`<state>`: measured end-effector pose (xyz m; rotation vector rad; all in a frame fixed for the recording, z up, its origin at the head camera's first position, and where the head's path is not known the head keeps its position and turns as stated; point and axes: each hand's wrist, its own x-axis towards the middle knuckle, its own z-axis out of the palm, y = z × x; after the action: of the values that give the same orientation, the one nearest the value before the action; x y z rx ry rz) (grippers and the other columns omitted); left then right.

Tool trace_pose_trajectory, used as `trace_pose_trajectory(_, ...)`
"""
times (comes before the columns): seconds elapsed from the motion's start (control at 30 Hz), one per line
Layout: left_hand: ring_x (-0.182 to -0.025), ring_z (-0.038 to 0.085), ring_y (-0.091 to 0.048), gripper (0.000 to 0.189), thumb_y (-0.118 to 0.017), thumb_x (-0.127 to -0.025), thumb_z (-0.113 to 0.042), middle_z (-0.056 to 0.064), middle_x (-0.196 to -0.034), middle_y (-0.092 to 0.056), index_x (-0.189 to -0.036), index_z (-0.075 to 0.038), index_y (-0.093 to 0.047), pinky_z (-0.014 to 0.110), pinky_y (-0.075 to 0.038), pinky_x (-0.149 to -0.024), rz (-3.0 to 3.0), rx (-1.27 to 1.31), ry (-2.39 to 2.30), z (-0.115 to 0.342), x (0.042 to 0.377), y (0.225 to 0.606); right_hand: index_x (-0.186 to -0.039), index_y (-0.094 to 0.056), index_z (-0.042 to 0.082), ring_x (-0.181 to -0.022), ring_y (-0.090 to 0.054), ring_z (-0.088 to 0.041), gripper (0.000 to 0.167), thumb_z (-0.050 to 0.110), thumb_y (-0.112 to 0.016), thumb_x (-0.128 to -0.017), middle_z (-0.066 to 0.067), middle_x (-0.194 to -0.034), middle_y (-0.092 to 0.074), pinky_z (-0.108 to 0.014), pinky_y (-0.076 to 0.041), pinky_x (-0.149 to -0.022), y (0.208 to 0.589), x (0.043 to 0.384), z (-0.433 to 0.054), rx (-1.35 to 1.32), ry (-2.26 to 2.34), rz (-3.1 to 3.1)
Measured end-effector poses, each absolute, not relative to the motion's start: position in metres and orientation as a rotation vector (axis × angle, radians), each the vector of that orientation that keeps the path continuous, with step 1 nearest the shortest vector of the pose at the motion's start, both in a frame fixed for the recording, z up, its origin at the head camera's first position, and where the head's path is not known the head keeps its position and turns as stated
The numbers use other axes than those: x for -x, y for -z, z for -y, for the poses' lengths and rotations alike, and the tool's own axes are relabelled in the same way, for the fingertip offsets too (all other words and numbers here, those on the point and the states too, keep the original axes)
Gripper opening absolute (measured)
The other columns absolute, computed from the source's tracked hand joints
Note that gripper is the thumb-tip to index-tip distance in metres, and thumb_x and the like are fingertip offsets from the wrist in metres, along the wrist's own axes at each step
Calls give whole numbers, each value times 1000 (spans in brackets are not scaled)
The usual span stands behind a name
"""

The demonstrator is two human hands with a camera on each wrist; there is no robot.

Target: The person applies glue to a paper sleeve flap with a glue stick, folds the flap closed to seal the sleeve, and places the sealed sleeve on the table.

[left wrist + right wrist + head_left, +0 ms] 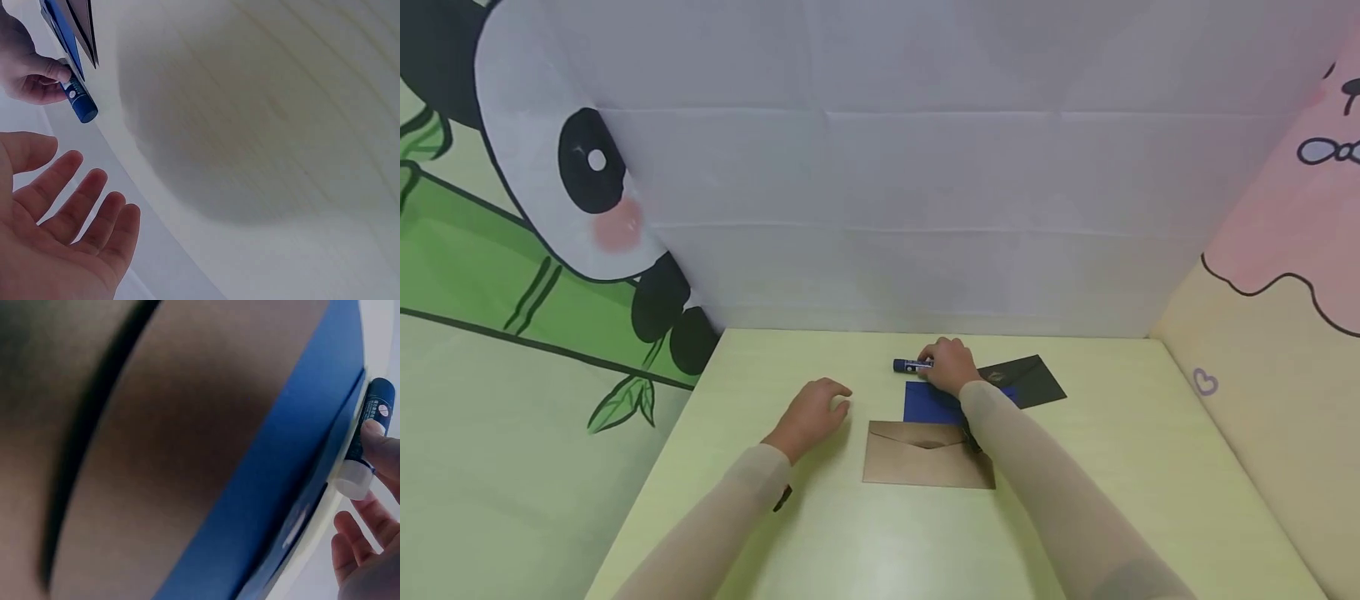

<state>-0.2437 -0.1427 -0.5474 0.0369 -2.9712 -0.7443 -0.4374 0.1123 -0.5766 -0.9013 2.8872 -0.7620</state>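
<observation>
My right hand (950, 367) grips a glue stick (905, 366) with a dark blue body, at the back of the table. In the right wrist view the glue stick (379, 403) shows a white end, with the thumb pressed along its side. Below that hand lie a brown envelope (902, 462), a blue envelope (923, 404) and a black envelope (1033, 380), overlapping one another. The right forearm covers part of them. To the left of the envelopes, my left hand (811, 417) hovers with relaxed, spread fingers and holds nothing.
The pale yellow table (820, 542) meets a white creased cloth backdrop (925, 183) at its back edge. Printed side panels stand on both sides, a panda (535, 150) on the left and a pink figure (1300, 233) on the right.
</observation>
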Motion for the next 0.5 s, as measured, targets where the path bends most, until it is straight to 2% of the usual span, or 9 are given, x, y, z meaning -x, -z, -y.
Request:
trace_pose_trajectory(0.27,-153,48,-67,31,-68,-117,-17,22,-152,-77,-140,-1,-81,63,-52,-132,2981,-11,731,140,241,547,-133,-88,16,-117,-68,-38,26,26,-87,-110,-13,-124,-83,-63,-55,-112,575,432,-112,903,694,-2929)
trace_pose_trajectory(0.5,-153,47,-67,29,-68,-117,-16,21,-153,-78,-139,-3,-82,63,-53,-131,3000,-3,715,143,240,550,-142,-85,19,-127,-71,-40,35,31,-88,-109,-12,-133,-84,-65,-56,-116,575,429,-112,891,625,-2929)
